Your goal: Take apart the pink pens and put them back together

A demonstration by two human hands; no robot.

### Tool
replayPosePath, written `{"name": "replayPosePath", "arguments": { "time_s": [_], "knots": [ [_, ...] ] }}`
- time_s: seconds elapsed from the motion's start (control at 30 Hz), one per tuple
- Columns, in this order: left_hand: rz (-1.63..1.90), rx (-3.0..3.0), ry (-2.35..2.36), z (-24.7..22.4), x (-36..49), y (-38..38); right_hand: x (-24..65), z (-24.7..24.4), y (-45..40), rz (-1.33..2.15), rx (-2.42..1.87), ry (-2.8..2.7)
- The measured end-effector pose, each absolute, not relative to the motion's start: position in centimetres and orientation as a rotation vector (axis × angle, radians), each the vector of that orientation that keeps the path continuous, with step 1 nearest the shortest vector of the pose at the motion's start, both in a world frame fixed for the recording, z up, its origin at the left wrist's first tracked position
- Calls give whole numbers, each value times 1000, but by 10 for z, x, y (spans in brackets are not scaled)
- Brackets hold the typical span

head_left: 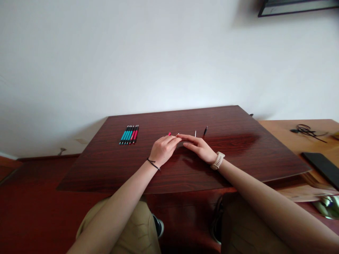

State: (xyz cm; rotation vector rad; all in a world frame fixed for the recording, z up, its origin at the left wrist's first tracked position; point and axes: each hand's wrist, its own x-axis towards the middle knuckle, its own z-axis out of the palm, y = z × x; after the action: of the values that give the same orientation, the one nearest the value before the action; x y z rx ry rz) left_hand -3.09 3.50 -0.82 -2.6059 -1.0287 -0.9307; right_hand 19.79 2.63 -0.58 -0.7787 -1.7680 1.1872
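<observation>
Nearest us, our left hand (pixel 164 148) curls its fingers together and our right hand (pixel 198 146) meets it at the fingertips, thumb slightly apart; we cannot tell what, if anything, either grips; a pink piece (pixel 169 134) shows just beyond the left knuckles, above or on the table (pixel 106 169); we judge it light, stiff and smooth, best pinched mid-length; off left lies a row of pens (pixel 129 135); past the right fingers lie a white stick (pixel 195 133) and a black pen part (pixel 205 131), likely apt to roll
</observation>
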Motion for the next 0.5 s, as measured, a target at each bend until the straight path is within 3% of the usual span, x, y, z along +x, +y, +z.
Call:
{"name": "replayPosePath", "arguments": {
  "time_s": [0.5],
  "knots": [
    [-929, -2633, -1051, -9, -31, 35, 199, -9, 29, 1103, -798, -1809]
  ]
}}
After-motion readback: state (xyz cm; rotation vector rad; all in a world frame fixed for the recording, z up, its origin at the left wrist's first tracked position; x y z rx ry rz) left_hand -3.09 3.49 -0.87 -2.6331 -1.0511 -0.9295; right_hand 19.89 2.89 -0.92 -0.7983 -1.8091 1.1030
